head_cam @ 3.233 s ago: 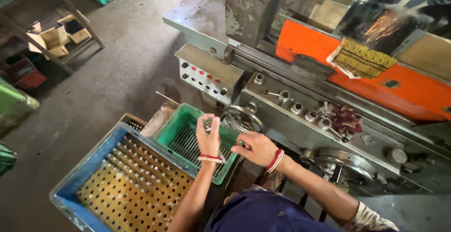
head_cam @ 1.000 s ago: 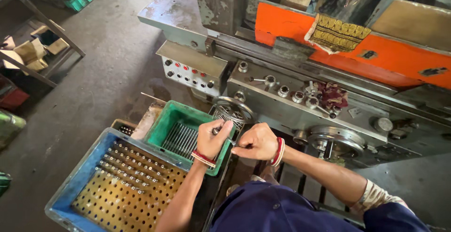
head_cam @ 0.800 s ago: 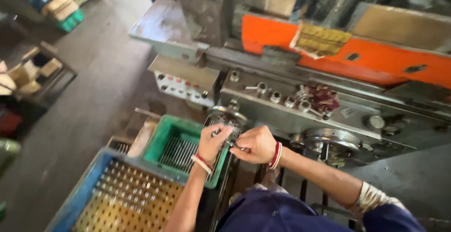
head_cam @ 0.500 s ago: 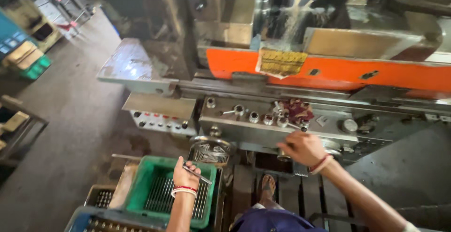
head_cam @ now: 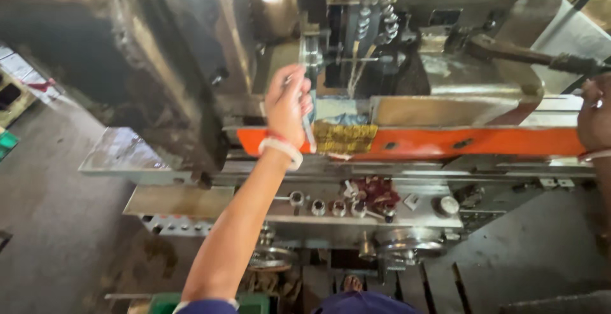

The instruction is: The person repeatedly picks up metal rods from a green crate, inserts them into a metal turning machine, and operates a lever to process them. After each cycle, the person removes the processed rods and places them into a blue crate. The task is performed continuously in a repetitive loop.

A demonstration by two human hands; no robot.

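Observation:
My left hand is raised to the machine's work area and is closed on thin metal rods that stick down from my fingers. It has a white and red bangle at the wrist. The hand sits just left of a small clamp and nozzle zone above the orange band. My right hand shows only partly at the far right edge, just under the end of a dark lever. Its fingers are cut off by the frame, so its grip is unclear.
A yellow rag hangs over the orange band. Below are a row of knobs, a red rag, a handwheel and a button panel. The green crate's rim peeks in at the bottom.
My left hand rose from the green crate up to the machine's work area, carrying rods. My right hand swung out to the far right. The view tilted upward.

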